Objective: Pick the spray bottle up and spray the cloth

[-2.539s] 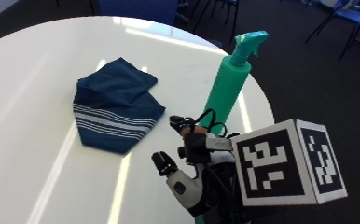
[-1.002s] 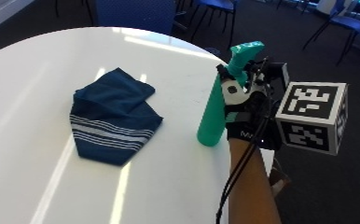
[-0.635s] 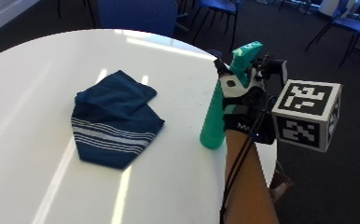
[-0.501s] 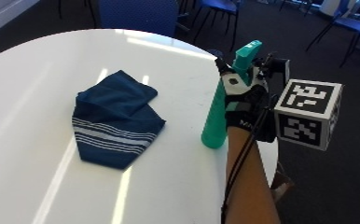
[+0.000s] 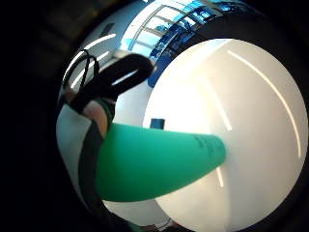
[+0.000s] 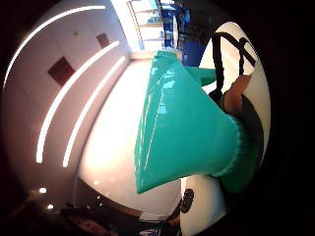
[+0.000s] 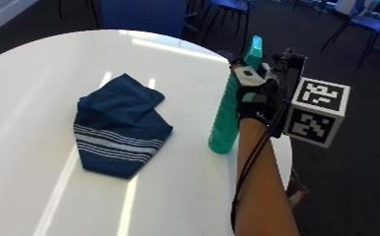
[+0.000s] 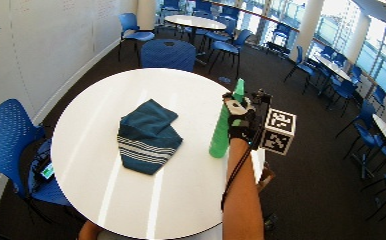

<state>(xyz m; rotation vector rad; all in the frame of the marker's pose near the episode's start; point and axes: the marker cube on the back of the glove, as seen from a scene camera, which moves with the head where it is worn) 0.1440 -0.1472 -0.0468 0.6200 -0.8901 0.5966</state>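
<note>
The bottle [image 7: 229,115] was plain green. The cloth [image 7: 119,130] was dark blue with thin white stripes. The table [image 7: 39,88] was white, the glove [image 7: 254,98] black.

One green spray bottle [image 7: 233,105] stands right of centre in the outside view, one folded blue cloth [image 7: 119,124] with white stripes lies at left of centre, and both sit on one round white table [image 7: 39,88]. One gloved right hand [image 7: 257,96] shows at the bottle's upper right. In the wide outside view, at least ten blue chairs can be counted around the room, among them one [image 8: 168,54] at top centre and one [image 8: 10,137] at the left edge.
</note>
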